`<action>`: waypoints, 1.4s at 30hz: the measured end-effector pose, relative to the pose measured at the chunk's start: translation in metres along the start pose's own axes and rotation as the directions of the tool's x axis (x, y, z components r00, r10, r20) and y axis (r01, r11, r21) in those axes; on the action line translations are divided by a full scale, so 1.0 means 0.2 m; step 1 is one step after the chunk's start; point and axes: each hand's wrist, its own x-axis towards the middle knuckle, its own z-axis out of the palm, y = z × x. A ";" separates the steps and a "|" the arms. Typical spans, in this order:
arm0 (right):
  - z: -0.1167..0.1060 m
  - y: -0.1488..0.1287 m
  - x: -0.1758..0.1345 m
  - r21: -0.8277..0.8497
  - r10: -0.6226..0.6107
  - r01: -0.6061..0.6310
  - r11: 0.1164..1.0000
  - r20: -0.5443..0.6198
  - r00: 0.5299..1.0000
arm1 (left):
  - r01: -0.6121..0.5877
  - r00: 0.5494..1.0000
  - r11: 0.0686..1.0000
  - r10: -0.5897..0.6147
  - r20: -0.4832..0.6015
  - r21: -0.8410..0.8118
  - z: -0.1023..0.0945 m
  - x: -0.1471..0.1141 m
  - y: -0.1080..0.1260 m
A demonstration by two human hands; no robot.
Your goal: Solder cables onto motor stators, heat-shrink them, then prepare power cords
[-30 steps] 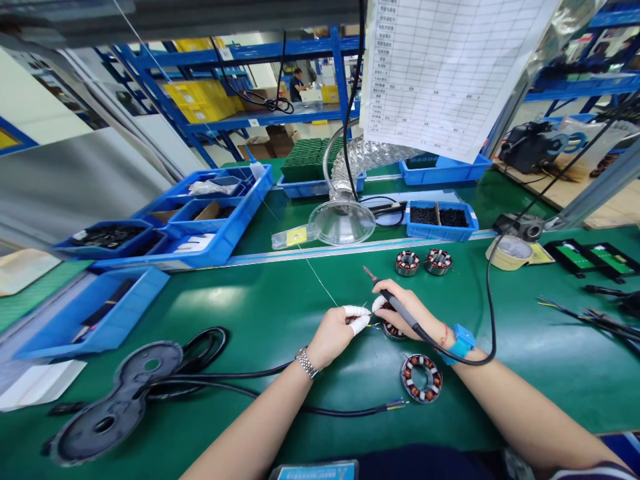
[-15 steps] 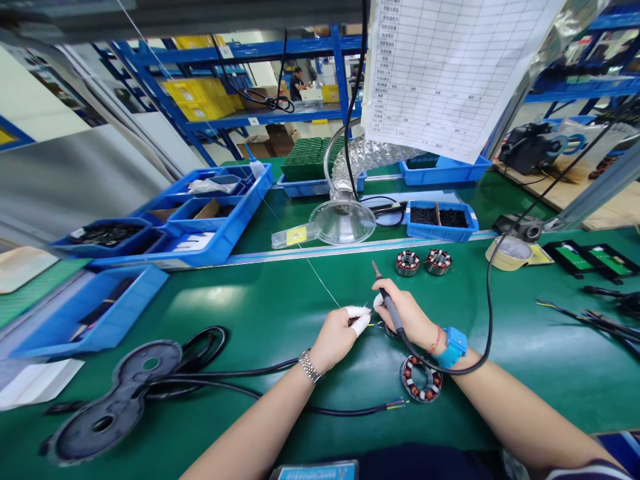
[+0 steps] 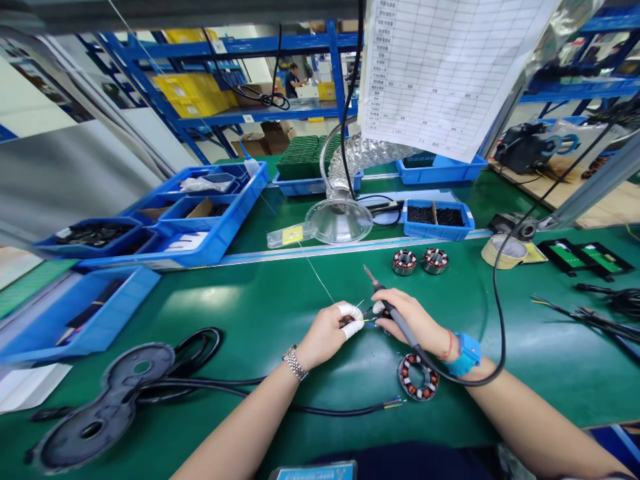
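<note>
In the head view my left hand, with white finger cots, pinches thin coloured wires at the middle of the bench. A thin strand of solder wire runs down to the same fingers. My right hand is closed around a soldering iron, whose tip points up and away from the wires. Its fingertips are close to the wires; a dark part beneath them is mostly hidden. Nearer me lies a stator with copper windings. Beside it a black cable ends in stripped coloured wires.
Two more stators sit beyond my right hand. A clear fume funnel stands behind the hands. Blue bins are at left, a grey housing in front of them. The iron's cord loops over my right forearm.
The view has shifted slightly. My right hand has turned a little, opening a small gap between its fingertips and my left ones, so the wires show more. Both hands keep their hold.
</note>
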 end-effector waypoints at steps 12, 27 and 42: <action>0.09 0.02 0.00 -0.017 0.013 -0.014 1.000 -0.064 0.998 | 0.097 0.993 0.995 -0.094 -0.070 0.040 0.04 0.02 0.04; 0.09 0.01 -0.02 0.036 0.056 -0.051 0.998 -0.130 0.990 | 0.117 0.991 0.993 -0.117 -0.069 -0.010 0.05 0.05 0.05; 0.08 0.02 -0.02 0.099 0.087 -0.076 0.992 -0.108 0.990 | 0.148 0.985 0.980 -0.158 -0.066 -0.133 0.07 0.05 0.05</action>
